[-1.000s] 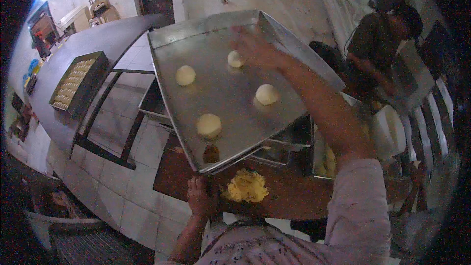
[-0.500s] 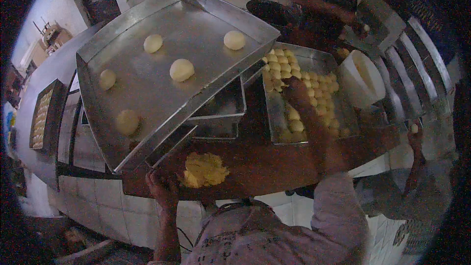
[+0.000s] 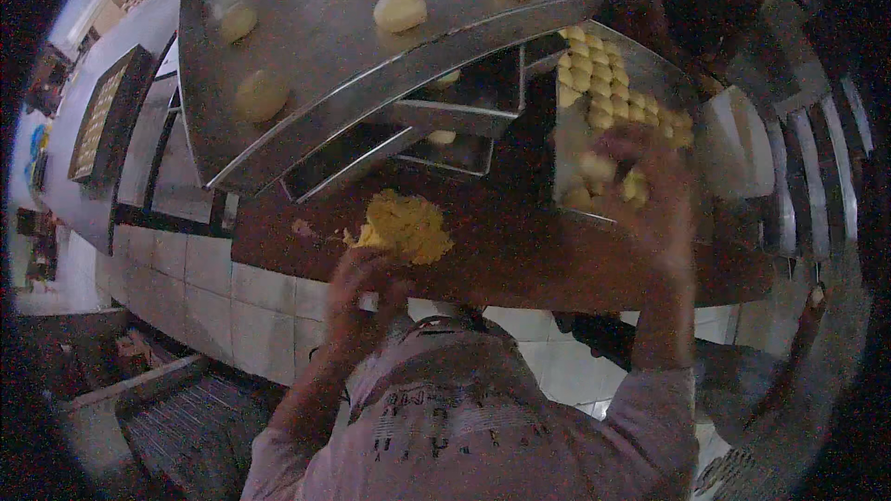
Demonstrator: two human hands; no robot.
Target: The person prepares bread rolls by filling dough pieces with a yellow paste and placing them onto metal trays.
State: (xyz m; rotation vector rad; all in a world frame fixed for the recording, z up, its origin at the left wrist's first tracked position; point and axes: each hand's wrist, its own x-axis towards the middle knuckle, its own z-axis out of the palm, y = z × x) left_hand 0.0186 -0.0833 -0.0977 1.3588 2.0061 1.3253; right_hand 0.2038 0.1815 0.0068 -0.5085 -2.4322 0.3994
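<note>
- Here, my right hand blurs over dough balls in the side tray; I can't tell its grip.
- My left hand, also unclear, is by the yellow heap, probably near for easy reach.
- The big tray's pale balls sit apart, maybe against sticking.

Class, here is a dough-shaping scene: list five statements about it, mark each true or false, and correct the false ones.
1. Five dough balls show on the large metal tray. True.
2. Those balls touch one another. False: they lie apart.
3. The left hand is at the yellow mound. True.
4. The mound sits in a white tub. False: it lies on the brown tabletop.
5. The right hand is over the large tray. False: it is at another tray, holding many balls.
</note>
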